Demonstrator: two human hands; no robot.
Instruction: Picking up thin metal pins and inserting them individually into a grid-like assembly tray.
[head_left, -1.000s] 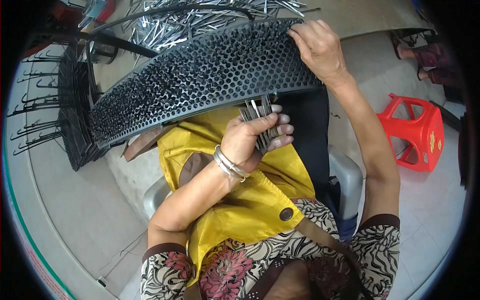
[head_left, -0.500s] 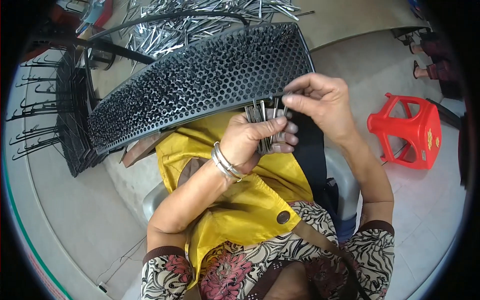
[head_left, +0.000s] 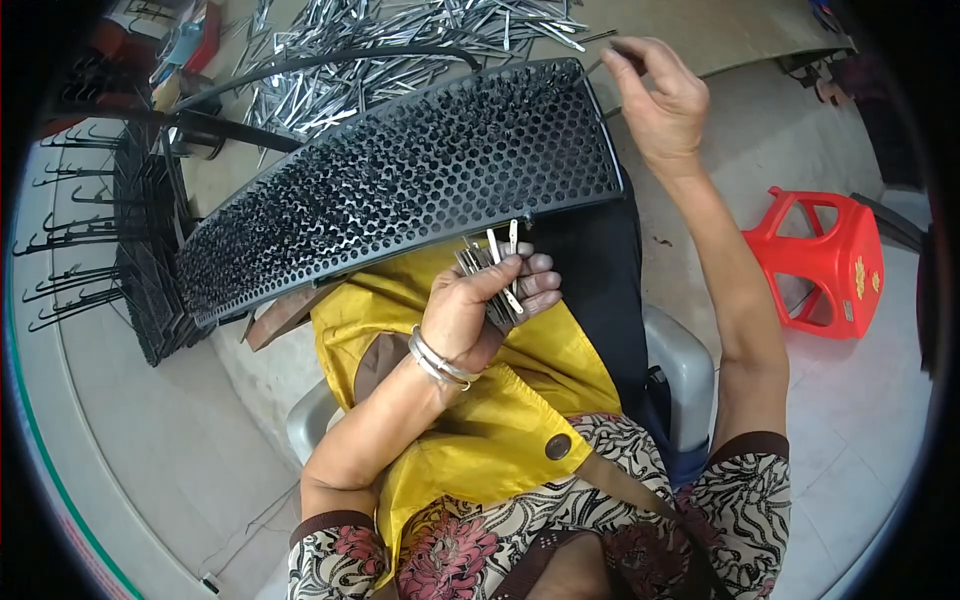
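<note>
compared with half a second ago, your right hand [head_left: 665, 105] is now higher, away from your left hand [head_left: 465, 310] and near the upper right corner of the black perforated panel [head_left: 500, 140]. its thumb and fingertips come close together, but one cannot tell whether they pinch something. your left fingers are clamped around the bundle of metal strips [head_left: 472, 260], which is just below the panel's lower edge, above the yellow apron [head_left: 530, 430]. more strips lie heaped on the table [head_left: 690, 35] behind the panel.

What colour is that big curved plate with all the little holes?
The big, curved-edged plate full of little holes is black, best seen in the head view.
</note>
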